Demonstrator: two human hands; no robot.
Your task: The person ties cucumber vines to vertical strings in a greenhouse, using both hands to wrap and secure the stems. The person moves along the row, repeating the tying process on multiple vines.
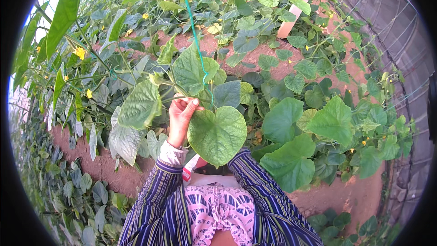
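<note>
My left hand point(181, 119) pinches the green stem of a climbing vine, apparently cucumber, between thumb and fingers. A broad heart-shaped leaf point(217, 136) hangs just right of the hand, in front of my chest. Another large leaf point(140, 106) spreads to the left of the hand. Teal twine point(192, 20) drops from above and runs down beside the stem, close to my fingertips. My right forearm in its striped sleeve point(259, 181) reaches up behind the heart-shaped leaf, which hides my right hand.
Vines with yellow flowers point(79, 53) climb at the left. More leafy plants point(293, 164) grow at the right and beyond a strip of reddish soil point(280, 65). A pale post point(300, 7) stands at the back right, near a sheeted wall point(396, 17) with wires. A white-and-red packet point(186, 173) sits at my waist.
</note>
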